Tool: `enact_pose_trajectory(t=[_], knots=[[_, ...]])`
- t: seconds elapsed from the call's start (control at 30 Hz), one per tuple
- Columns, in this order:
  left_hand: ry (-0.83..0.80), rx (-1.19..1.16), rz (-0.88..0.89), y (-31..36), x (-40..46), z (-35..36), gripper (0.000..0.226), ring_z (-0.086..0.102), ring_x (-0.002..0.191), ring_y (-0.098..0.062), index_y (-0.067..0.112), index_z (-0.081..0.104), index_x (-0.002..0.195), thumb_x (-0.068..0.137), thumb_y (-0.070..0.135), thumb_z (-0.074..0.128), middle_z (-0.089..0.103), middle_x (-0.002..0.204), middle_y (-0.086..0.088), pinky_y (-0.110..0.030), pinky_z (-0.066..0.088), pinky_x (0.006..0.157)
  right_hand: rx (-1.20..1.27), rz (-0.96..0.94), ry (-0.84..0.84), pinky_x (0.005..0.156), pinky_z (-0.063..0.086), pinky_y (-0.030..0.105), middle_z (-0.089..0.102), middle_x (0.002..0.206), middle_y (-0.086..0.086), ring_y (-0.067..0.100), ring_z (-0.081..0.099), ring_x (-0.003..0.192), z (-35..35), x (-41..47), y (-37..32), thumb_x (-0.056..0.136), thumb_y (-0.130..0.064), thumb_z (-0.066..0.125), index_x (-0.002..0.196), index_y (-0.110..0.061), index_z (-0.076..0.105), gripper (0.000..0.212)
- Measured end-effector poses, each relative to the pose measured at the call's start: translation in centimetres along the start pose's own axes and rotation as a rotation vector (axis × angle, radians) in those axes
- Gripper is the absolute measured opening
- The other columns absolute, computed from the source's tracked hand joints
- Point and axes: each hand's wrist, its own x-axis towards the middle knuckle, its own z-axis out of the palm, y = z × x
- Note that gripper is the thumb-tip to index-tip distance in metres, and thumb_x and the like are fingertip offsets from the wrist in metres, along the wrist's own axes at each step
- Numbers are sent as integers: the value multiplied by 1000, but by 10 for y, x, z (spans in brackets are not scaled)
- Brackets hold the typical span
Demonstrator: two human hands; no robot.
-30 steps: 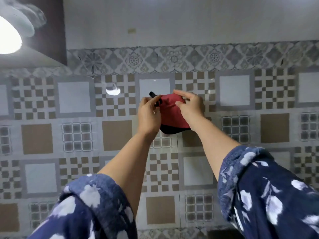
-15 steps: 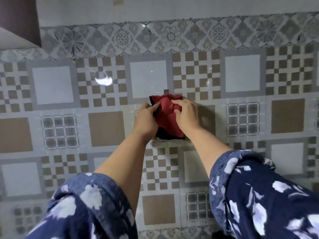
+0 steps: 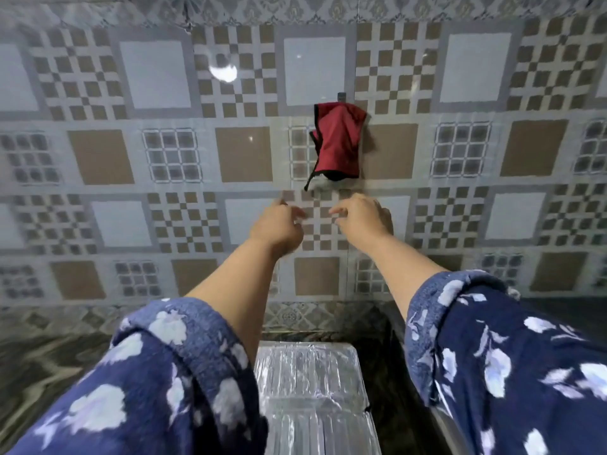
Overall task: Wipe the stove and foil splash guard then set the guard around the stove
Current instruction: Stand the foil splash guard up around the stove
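— What are my hands doing?

— I see both arms stretched forward and up toward the patterned grey-and-tan tiled wall, rolled dark blue floral sleeves low in the frame. My left hand and right hand sit side by side at centre frame, apart from each other, with the fingers loosely curled and spread, gripping nothing. Both are blurred, so I can't make out the fingertips sharply.

— And the cloth?

— The red cloth with black trim hangs from a small grey wall hook just above the hands, right of centre, with a thin black cord dangling off its lower left corner. Neither hand touches it; a band of tile shows between.

— Where's the guard?

— The crinkled silver foil splash guard is at the bottom centre, between my two forearms, lying on the dark marbled surface near the foot of the wall. Its lower part runs out of frame.

— Any writing?

— I can read none on the cloth, foil or tiles.

— Room to move?

— Open surface spreads toward the lower left. A pale metal edge peeks out beside the right sleeve; I can't tell what it belongs to.
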Motion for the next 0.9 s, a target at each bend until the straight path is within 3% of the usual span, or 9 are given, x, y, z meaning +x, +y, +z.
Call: enact_pose_trajectory(t=[0.13, 0.2, 0.3, 0.43, 0.6, 0.73, 0.83, 0.9], knots=[[-197, -8, -110, -33, -82, 13, 37, 58, 115, -25, 22, 66, 118, 90, 11, 45, 62, 128, -7, -37, 45, 101, 21, -5, -367, 99, 44, 43, 60, 128, 0, 25, 54, 119, 22, -81, -23, 89, -27, 63, 116, -30, 64, 27], [-291, -26, -161, -49, -129, 20, 37, 56, 118, -24, 17, 64, 121, 90, 8, 45, 61, 129, -8, -35, 41, 105, 63, -8, -495, 102, 43, 43, 60, 129, 2, 25, 53, 121, 36, -123, -34, 87, -26, 66, 118, -26, 64, 31], [-395, -6, -249, -74, -201, 28, 36, 57, 117, -24, 14, 64, 123, 90, 10, 48, 62, 128, -10, -28, 40, 100, 82, -11, -695, 109, 37, 42, 58, 133, 7, 28, 50, 127, 61, -185, -49, 86, -25, 68, 121, -21, 63, 36], [-522, 32, -385, -112, -291, 38, 36, 56, 117, -26, 16, 62, 125, 90, 15, 53, 62, 127, -10, -26, 40, 96, 135, -12, -919, 98, 42, 32, 60, 129, 12, 25, 57, 117, 88, -260, -66, 85, -21, 70, 125, -20, 60, 42], [-581, -20, -594, -148, -383, 39, 38, 58, 117, -24, 13, 60, 126, 87, 13, 58, 63, 127, -11, -25, 40, 95, 185, -147, -1051, 99, 39, 29, 59, 131, 7, 22, 56, 119, 121, -334, -87, 84, -14, 70, 120, -22, 64, 37], [-497, -79, -713, -154, -437, 38, 43, 59, 114, -28, 10, 59, 126, 84, 13, 63, 62, 126, -15, -30, 45, 95, 135, -343, -1066, 99, 43, 33, 61, 127, 4, 24, 56, 115, 148, -369, -104, 86, -17, 66, 113, -28, 68, 30], [-421, -112, -808, -146, -474, 37, 52, 56, 118, -28, 19, 50, 136, 86, 23, 64, 59, 131, -10, -32, 43, 98, 134, -553, -1056, 94, 47, 42, 61, 127, 1, 24, 55, 111, 158, -387, -117, 88, -24, 63, 113, -28, 68, 26], [-355, -122, -855, -136, -496, 36, 54, 57, 114, -26, 28, 47, 137, 86, 30, 64, 61, 128, -7, -35, 45, 98, 124, -651, -1035, 101, 43, 44, 51, 141, -2, 22, 47, 126, 164, -395, -122, 90, -25, 62, 119, -28, 65, 30]])
